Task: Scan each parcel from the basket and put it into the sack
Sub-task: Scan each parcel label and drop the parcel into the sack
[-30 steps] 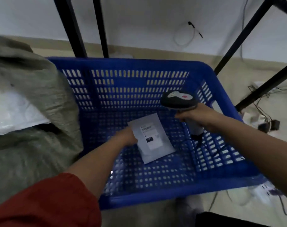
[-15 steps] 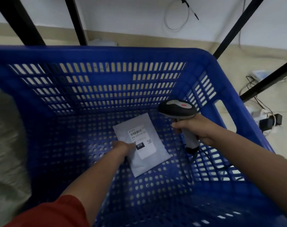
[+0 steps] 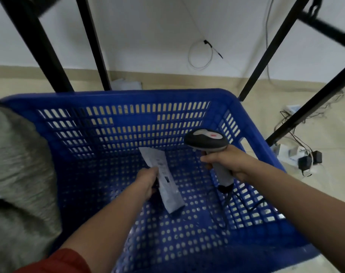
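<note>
While the left hand pinches the parcel tilted inside the basket, its label faces away. The right hand grips the scanner beside it; the scan may miss.

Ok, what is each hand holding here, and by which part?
Left hand grips the grey parcel at its left long edge; right hand grips the scanner by its handle.

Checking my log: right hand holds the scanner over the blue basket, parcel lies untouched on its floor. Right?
No: the head view shows the left hand gripping the parcel, tilted up. The right hand does hold the scanner over the blue basket.
</note>
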